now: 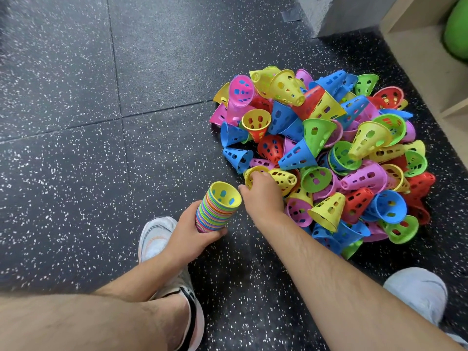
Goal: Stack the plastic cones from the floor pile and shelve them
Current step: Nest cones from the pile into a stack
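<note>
- Your bare left leg (83, 323) fills the near bottom corner, with your left shoe (162, 239) flat on the floor just ahead of it.
- Your left hand (192, 234) is wrapped around the lower part of a stack of cones (215, 211), tilted so the open mouths face up and away from you; the top cone is yellow inside.
- Your right hand (263, 196) reaches across to the near edge of the pile, fingers curled over the rim of a yellow cone (255, 173) lying on its side. You cannot tell whether it is lifted clear of the floor.
- The two hands sit just beside each other, stack and yellow cone close but apart.
- The pile of cones (329, 153) spreads out beyond your right hand: blue, pink, green, red and yellow, tumbled at every angle on the dark speckled floor (76, 122).
- Your right shoe (417, 292) rests near the pile's right side.
- A pale wooden shelf (428, 59) stands at the far right, with something green (455, 29) inside it.
</note>
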